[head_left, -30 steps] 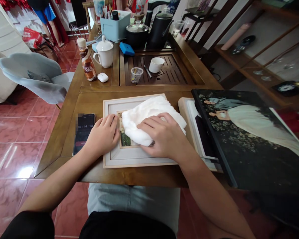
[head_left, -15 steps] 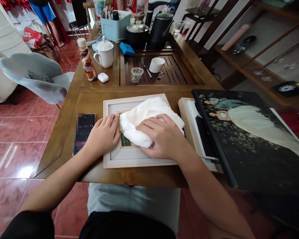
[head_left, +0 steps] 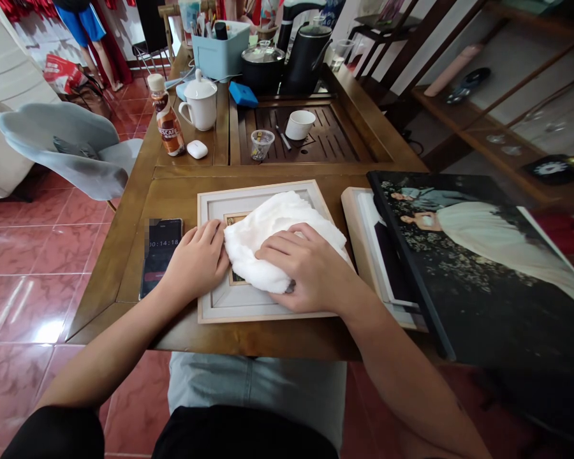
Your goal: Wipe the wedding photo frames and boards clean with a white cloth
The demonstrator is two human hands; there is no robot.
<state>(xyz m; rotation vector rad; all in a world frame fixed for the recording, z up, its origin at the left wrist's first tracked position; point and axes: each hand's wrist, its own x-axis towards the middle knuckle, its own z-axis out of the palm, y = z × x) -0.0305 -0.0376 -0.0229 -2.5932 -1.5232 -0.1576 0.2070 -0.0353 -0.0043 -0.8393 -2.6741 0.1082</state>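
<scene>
A picture frame (head_left: 215,306) with a pale wide border lies flat on the wooden table in front of me. My left hand (head_left: 201,258) rests flat on its left border, fingers stretched out. Under my right hand (head_left: 309,264) is a bunched, fluffy white cloth (head_left: 268,223), which the curled fingers grip and press onto the frame's middle. The cloth hides most of the small picture inside; only its left edge shows. Something small and dark shows at the cloth's edge by my right thumb.
A phone (head_left: 161,255) lies left of the frame. On the right are a pale boxy frame (head_left: 358,236) and a large wedding photo panel (head_left: 488,255). Further back stand a bottle (head_left: 167,124), a lidded white mug (head_left: 201,105), a plastic cup (head_left: 261,145) and a white cup (head_left: 300,125).
My right hand has slid the white cloth a little left and toward me, so it covers more of the picture's left edge. My left hand stays in place.
</scene>
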